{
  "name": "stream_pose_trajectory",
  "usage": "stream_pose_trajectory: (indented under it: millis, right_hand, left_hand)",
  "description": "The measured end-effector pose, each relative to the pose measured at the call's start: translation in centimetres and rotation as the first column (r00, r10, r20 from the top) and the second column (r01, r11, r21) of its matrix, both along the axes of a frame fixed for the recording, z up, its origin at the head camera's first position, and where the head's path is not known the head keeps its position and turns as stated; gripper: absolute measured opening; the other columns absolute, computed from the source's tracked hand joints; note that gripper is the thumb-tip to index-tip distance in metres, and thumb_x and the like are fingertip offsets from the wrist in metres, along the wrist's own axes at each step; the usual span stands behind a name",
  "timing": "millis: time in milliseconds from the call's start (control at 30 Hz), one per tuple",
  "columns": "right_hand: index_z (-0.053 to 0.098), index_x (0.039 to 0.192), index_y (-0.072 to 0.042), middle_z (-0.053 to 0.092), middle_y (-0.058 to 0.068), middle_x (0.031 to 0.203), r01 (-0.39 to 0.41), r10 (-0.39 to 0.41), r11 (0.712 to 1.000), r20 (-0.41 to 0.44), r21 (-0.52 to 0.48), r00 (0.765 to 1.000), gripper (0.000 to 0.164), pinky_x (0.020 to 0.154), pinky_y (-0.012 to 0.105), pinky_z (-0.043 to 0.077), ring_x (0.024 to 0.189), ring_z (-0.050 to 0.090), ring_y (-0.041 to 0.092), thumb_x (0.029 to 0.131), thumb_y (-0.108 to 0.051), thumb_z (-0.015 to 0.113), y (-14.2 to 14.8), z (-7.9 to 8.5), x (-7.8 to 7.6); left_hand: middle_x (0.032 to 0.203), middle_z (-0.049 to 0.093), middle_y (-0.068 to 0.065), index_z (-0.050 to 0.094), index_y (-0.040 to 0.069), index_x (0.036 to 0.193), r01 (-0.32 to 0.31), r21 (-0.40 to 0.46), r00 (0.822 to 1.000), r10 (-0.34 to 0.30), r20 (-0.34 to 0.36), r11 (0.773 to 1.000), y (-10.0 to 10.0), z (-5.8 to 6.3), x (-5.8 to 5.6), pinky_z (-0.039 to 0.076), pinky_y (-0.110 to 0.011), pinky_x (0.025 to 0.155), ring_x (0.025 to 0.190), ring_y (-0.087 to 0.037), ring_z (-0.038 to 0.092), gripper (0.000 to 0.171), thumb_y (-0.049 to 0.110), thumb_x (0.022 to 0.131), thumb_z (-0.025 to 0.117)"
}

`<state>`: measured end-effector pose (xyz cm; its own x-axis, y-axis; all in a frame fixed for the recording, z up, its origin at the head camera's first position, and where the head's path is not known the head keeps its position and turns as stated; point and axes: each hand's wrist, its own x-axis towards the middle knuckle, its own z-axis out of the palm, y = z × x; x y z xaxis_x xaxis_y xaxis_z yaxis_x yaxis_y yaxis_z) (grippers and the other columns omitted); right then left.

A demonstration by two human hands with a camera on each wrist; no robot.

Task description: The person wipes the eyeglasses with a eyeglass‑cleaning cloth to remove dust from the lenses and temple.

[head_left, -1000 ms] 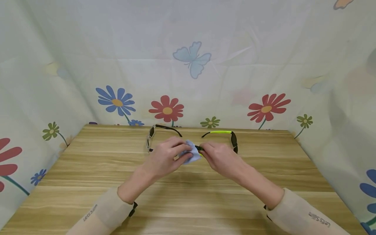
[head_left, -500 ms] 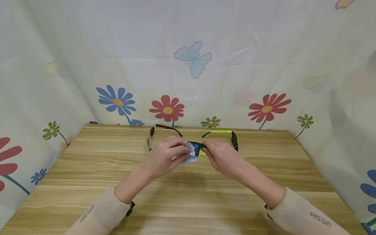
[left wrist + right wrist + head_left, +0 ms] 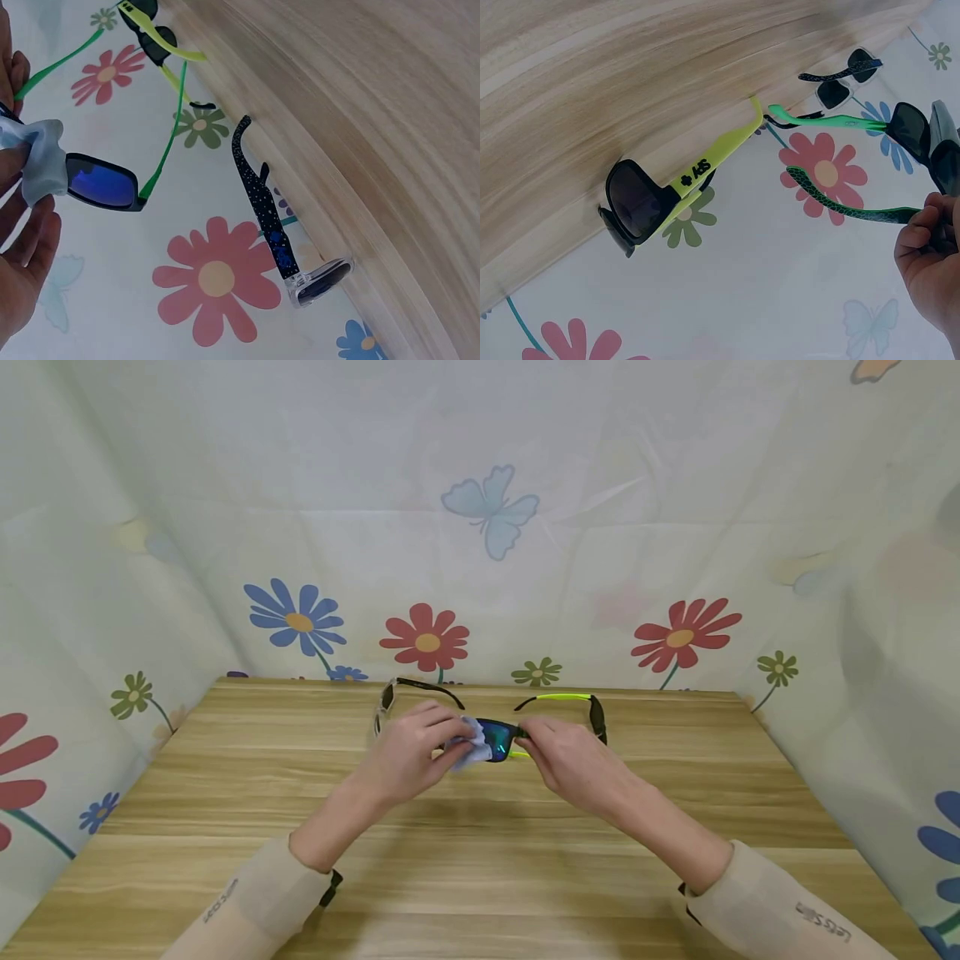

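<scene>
A pair of sunglasses with a dark frame, blue-green mirrored lenses and green temples is held above the table. My right hand grips its right end, near the hinge. In the right wrist view, those curled fingers are on the frame and part of it is hidden. My left hand pinches a pale blue cloth against the other lens. The left wrist view shows the cloth bunched over the middle of the frame, with one blue lens uncovered beside it.
On the wooden table, clear-framed sunglasses with dark temples stand behind my left hand. Black sunglasses with yellow temples stand behind my right hand. A flower-printed curtain rises along the table's back and sides.
My left hand has slid leftward with the cloth, uncovering the lens nearer my right hand. The right hand has barely moved and keeps its grip.
</scene>
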<state>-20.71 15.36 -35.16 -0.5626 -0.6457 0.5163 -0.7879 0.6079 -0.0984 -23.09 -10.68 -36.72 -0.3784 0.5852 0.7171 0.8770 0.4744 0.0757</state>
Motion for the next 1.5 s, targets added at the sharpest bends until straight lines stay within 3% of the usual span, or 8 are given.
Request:
stream_pose_trajectory:
  millis: [367,633,1033,1500]
  right_hand:
    - [0.060,0.100,-0.003,0.055,-0.002,0.082,-0.059,0.059,0.998,-0.018,-0.005,0.998,0.007,0.056,0.024,0.044,0.062,0.049,0.010,0.101,-0.008,0.065,0.0,-0.2,0.0]
    - [0.061,0.097,-0.003,0.054,-0.002,0.078,-0.083,0.083,0.997,-0.051,-0.004,0.995,0.013,0.053,0.022,0.040,0.059,0.046,0.009,0.093,-0.001,0.073,-0.2,-0.4,0.0]
    - [0.062,0.099,-0.002,0.055,-0.002,0.079,-0.073,0.073,0.997,-0.048,0.001,0.996,0.009,0.053,0.022,0.042,0.059,0.047,0.009,0.096,-0.002,0.071,-0.3,-0.6,0.0]
    - [0.061,0.098,-0.003,0.051,-0.004,0.077,-0.035,0.035,0.999,0.006,0.011,0.999,0.006,0.054,0.023,0.041,0.060,0.045,0.009,0.100,-0.006,0.067,-0.2,-0.4,-0.1]
  left_hand:
    - [0.100,0.074,-0.003,0.077,0.008,0.100,-0.005,-0.006,1.000,0.005,0.008,1.000,0.3,0.2,0.0,0.056,-0.029,0.080,0.093,-0.018,0.066,0.020,0.014,0.084,0.087]
    - [0.098,0.073,-0.001,0.078,0.009,0.099,0.021,0.004,1.000,-0.021,-0.003,1.000,1.0,0.8,0.5,0.056,-0.027,0.076,0.090,-0.017,0.065,0.019,0.014,0.084,0.088]
    - [0.100,0.071,-0.003,0.080,0.007,0.097,0.135,0.009,0.991,-0.135,0.001,0.991,1.7,0.7,0.9,0.054,-0.025,0.080,0.092,-0.018,0.064,0.016,0.011,0.084,0.087]
    - [0.098,0.071,-0.002,0.081,0.007,0.095,0.147,-0.020,0.989,-0.147,0.011,0.989,1.6,0.7,1.1,0.055,-0.025,0.082,0.093,-0.017,0.063,0.014,0.010,0.083,0.087]
